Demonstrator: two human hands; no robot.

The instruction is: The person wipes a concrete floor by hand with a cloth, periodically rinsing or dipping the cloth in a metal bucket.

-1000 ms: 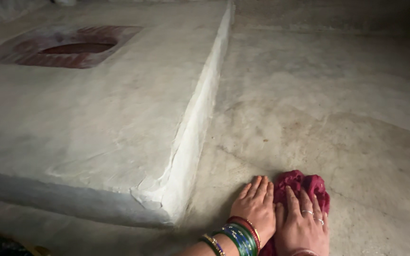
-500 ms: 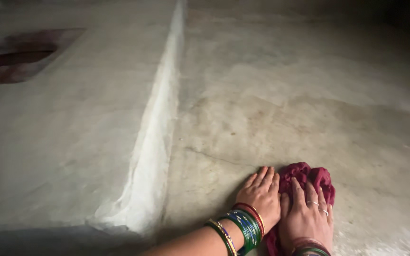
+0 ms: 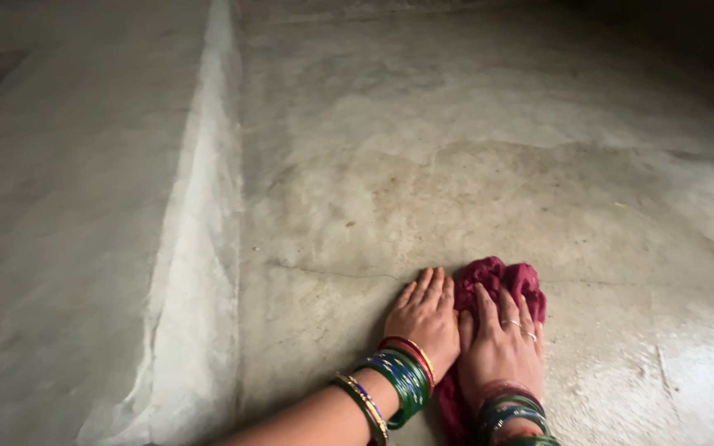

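A pale raised step (image 3: 200, 272) runs along the left of the grey cement floor (image 3: 456, 165), where the left hand (image 3: 425, 318) lies flat and the right hand (image 3: 499, 351) presses, seemingly open-palmed, on a crumpled dark red cloth (image 3: 506, 277) beneath both.

Simple rural home, likely indoor room or covered yard. Floor (image 3: 473, 165) bare grey cement, hand-smoothed, mottled, thin crack running across. Raised plastered platform (image 3: 68, 248) along left side, whitish sloped edge, same rough finish. Light dim, far corner dark. Crumpled maroon cloth (image 3: 502, 281) pressed to floor under bangled hands: household floor-wiping. No furniture or machinery in view.
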